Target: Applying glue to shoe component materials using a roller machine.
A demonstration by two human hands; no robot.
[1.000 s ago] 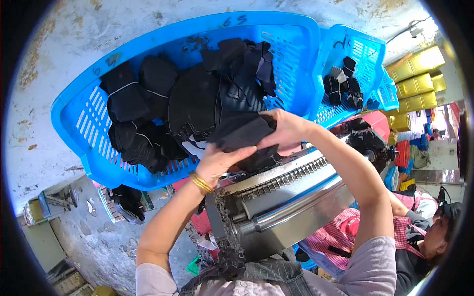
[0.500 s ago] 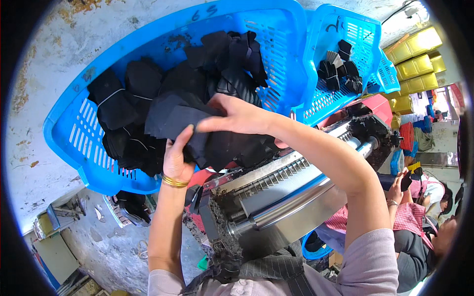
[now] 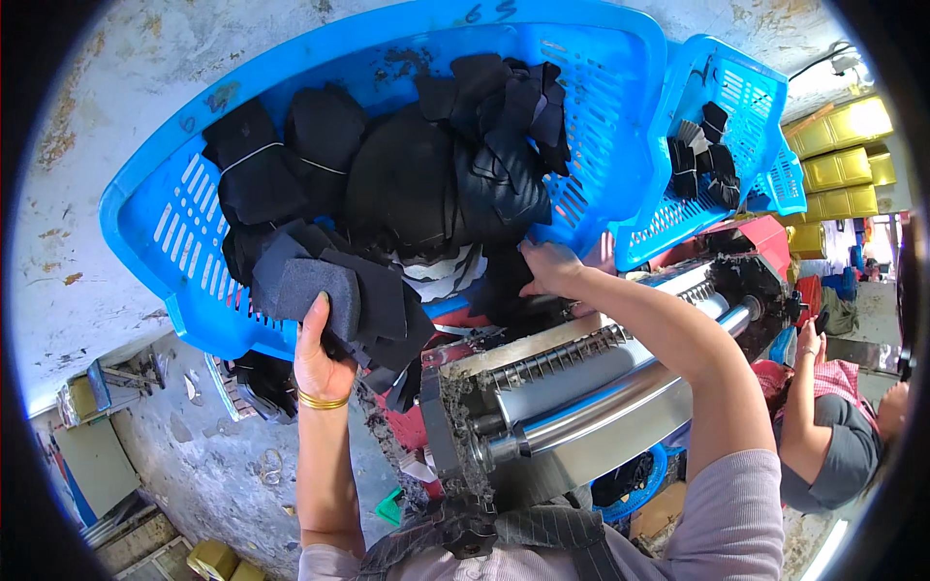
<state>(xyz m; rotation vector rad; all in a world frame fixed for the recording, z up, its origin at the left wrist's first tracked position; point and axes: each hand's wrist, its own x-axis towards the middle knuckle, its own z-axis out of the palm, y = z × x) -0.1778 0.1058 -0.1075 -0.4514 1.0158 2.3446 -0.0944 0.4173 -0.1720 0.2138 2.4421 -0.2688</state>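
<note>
My left hand point(image 3: 325, 363), with a gold bracelet at its wrist, is closed on a fanned stack of flat black pieces point(image 3: 315, 290), its thumb pressed on the top one. That stack sits over the near edge of a large blue slotted basket point(image 3: 136, 232). Farther right, my right hand point(image 3: 550, 269) grips more dark flat pieces point(image 3: 504, 281) between thumb and fingers, just behind the machine; its fingertips are partly hidden. Bundles of black pieces point(image 3: 257, 184), some tied with pale string, fill the basket behind both hands.
A machine with a shiny metal roller point(image 3: 591, 392) and a row of springs stands right before me. A second blue basket point(image 3: 722, 97) holds several small black bundles. At the right, a person point(image 3: 823, 426) sits working. Gold-coloured containers point(image 3: 838, 165) are stacked beyond.
My hands have parted. The left has drawn the black stack slightly down and left; the right has left that stack and moved right to other dark pieces. The view has shifted a little.
</note>
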